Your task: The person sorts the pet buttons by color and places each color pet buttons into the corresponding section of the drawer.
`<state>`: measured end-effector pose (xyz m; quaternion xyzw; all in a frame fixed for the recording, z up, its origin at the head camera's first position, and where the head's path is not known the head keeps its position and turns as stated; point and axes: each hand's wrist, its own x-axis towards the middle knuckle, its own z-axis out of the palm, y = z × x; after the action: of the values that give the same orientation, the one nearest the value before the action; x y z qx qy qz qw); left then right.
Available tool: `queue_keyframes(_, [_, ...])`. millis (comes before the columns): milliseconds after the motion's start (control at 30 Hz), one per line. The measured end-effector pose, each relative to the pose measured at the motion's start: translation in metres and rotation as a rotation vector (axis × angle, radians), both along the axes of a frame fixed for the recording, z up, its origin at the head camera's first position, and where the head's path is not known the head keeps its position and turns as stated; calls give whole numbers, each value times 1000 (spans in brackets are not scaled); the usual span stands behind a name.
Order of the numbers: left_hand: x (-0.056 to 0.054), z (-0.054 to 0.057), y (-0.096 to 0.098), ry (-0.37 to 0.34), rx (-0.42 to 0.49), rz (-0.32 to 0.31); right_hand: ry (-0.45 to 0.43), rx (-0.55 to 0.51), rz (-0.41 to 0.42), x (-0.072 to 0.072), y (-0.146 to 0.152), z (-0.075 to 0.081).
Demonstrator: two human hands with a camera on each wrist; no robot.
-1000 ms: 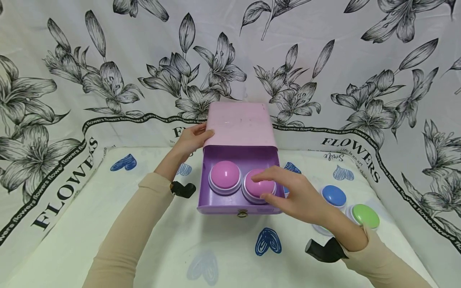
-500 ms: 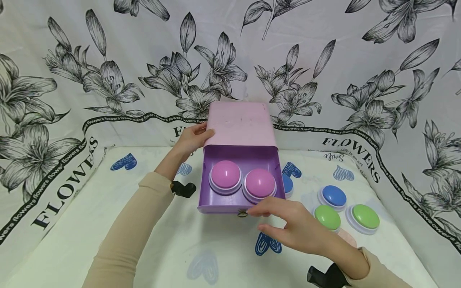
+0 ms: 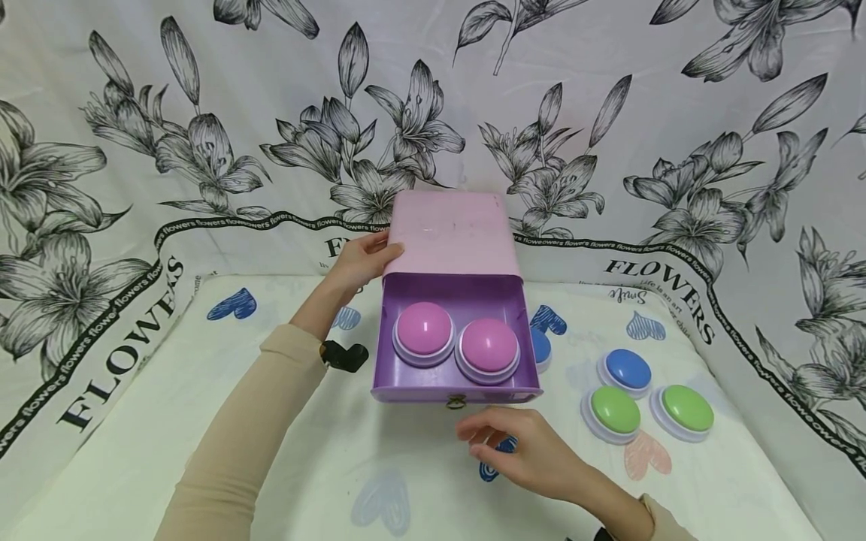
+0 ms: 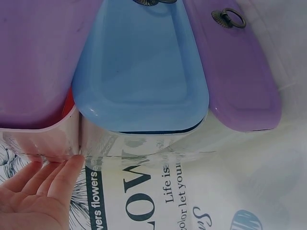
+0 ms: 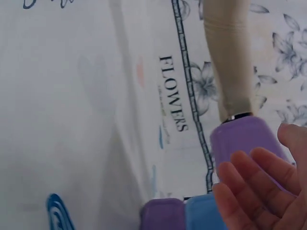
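A pulled-out purple drawer of a small pink cabinet holds two round pink push buttons with white bases, the left one and the right one. My left hand touches the cabinet's left side, its straight fingers lying against the wall in the left wrist view. Just in front of the drawer's ring pull hovers my right hand, fingers loosely bent and holding nothing. Below the drawer, the left wrist view shows a blue drawer front and another purple drawer front, both pushed in.
Right of the cabinet lie a blue button, a green button and a second green button. Another blue button is partly hidden by the drawer. A flower-printed cloth hangs behind the white heart-patterned surface.
My right hand has left the right pink button in the drawer and drawn back toward me, out past the drawer front. My left hand and the cabinet have stayed put.
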<state>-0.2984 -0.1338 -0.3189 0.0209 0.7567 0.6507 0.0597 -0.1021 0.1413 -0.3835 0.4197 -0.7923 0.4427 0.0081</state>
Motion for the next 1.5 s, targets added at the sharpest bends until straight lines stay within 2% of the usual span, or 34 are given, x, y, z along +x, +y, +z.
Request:
queue_keyframes(333, [0, 0, 0, 1, -6, 4, -86, -12, -154, -5, -11, -31])
queue_keyframes(533, [1, 0, 0, 1, -6, 6, -94, -26, -197, -8, -19, -38])
queue_keyframes(700, [1, 0, 0, -3, -3, 5, -181, -31, -227, -6, -24, -37])
queue_keyframes(800, [0, 0, 0, -5, 3, 5, -277, -70, -224, -4, -26, -34])
queue_keyframes(933, [-1, 0, 0, -5, 12, 8, -398, -158, -177, -2, -26, -32])
queue_keyframes(1067, [-2, -2, 0, 2, 21, 8, -428, -229, -124, -2, -27, -36])
queue_keyframes(1167, [-3, -3, -1, 5, 28, 9, -435, -260, -121, -2, -30, -36])
queue_keyframes(1233, [-3, -3, -1, 5, 28, 8, -450, -265, -150, -2, -33, -35])
queue_keyframes(1400, [-2, -3, -1, -2, 21, 5, -556, -249, -325, -1, -42, -29])
queue_keyframes(1500, [-1, -2, -1, 0, 16, 3, -599, -276, -411, -1, -46, -27])
